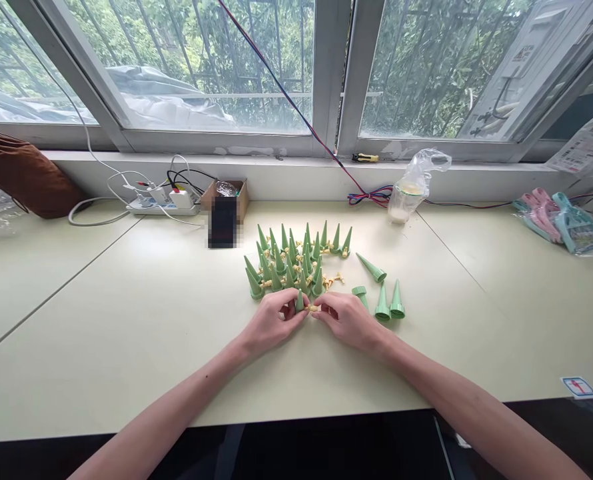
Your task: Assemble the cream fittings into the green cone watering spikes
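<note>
My left hand point(275, 315) is closed round a green plant watering spike point(299, 301), held upright with its point up. My right hand point(345, 319) pinches a small yellow valve point(313, 308) at the spike's right side; whether the two are joined I cannot tell. Just beyond my hands stand rows of green spikes point(279, 259) with yellow valves at their bases. A few loose yellow valves point(337, 278) lie at the right end of those rows. To the right of my right hand are several spikes without visible valves, two upright point(397, 301) and one on its side point(371, 268).
A phone-like dark object point(222, 223) leans on a small cardboard box point(244, 199) at the back. Left of it is a power strip point(164, 208) with cables. Farther right are a plastic bag with a cup point(407, 190) and bagged pink and teal items point(579, 223).
</note>
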The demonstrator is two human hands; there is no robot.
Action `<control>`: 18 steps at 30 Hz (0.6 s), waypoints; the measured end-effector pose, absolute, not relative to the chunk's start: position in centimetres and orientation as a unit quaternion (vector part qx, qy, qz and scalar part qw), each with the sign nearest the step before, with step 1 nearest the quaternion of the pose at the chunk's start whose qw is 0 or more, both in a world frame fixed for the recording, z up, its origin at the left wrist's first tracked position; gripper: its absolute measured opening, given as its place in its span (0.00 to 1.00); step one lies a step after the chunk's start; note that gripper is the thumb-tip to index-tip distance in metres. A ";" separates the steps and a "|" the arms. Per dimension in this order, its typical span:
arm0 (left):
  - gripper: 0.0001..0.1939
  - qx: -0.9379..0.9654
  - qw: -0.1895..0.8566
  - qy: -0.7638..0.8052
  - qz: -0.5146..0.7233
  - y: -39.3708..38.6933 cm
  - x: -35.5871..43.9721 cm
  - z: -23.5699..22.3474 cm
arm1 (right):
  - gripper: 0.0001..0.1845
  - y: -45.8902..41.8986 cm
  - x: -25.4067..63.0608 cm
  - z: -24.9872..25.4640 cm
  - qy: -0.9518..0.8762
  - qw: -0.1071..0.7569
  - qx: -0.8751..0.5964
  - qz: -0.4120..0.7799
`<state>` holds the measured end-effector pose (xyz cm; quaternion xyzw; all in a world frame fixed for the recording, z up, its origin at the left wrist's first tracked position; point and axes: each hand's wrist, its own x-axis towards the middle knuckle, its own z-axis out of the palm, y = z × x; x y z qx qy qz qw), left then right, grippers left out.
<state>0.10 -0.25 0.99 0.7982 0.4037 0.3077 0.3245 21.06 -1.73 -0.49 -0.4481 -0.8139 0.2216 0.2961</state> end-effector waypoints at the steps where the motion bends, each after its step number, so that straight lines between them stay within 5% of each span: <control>1: 0.04 0.797 0.327 0.404 0.309 -0.3 0.1 1.0 | 0.04 -1.7 21.1 -0.5 -0.814 0.294 -0.450 0.219; 18: 0.03 0.796 0.352 0.384 0.308 -0.4 0.2 1.1 | 0.06 -1.6 21.3 -0.7 -0.830 0.302 -0.427 0.196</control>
